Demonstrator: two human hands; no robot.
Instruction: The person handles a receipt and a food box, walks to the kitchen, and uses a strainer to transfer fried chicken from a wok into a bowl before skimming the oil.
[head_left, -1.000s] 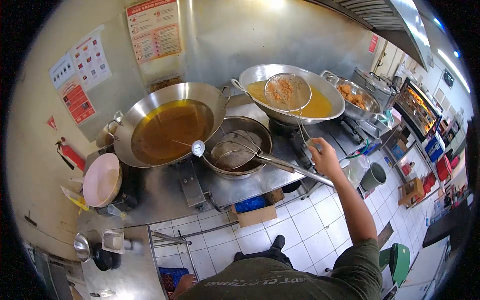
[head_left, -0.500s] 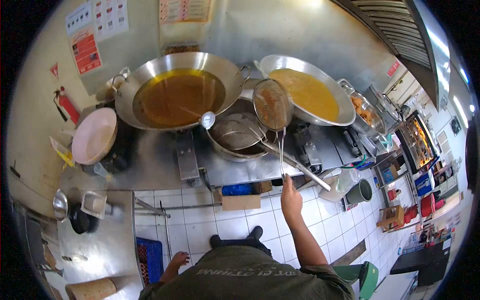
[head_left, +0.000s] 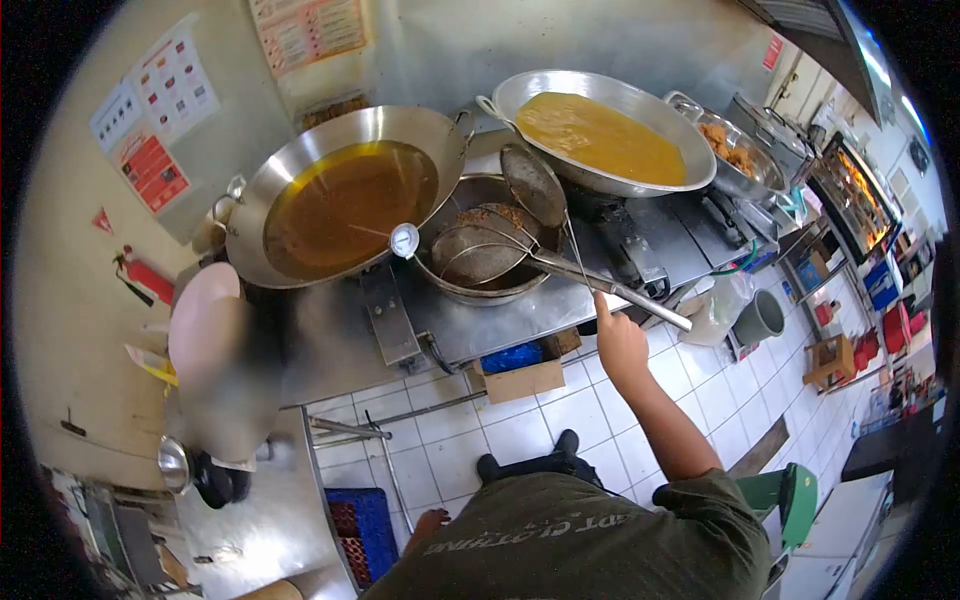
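Observation:
My right hand (head_left: 622, 345) is closed around the thin handle of a round mesh skimmer (head_left: 533, 185). The skimmer's mesh is tipped steeply at the right rim of a metal pot (head_left: 490, 295). Inside the pot rests a strainer (head_left: 480, 255) with wire bands, its thick long handle (head_left: 625, 292) sticking out to the right past my hand. Brown fried crumbs (head_left: 498, 214) lie behind the wire bands. Low beside my body hangs my left hand (head_left: 430, 525), holding nothing, fingers loosely apart and partly hidden by the shirt.
A wide wok (head_left: 350, 205) of dark oil stands left, a dial thermometer (head_left: 404, 240) at its rim. Another wok (head_left: 600, 135) holds yellow oil, with a pan of fried pieces (head_left: 727, 150) at right. Something blurred covers a pink basin (head_left: 200, 310). A blue crate (head_left: 365, 535) sits below.
The skimmer has turned from showing a crumb-covered mesh to a steep tilt with far fewer crumbs. Crumbs now show in the pot. The whole view has shifted and rotated.

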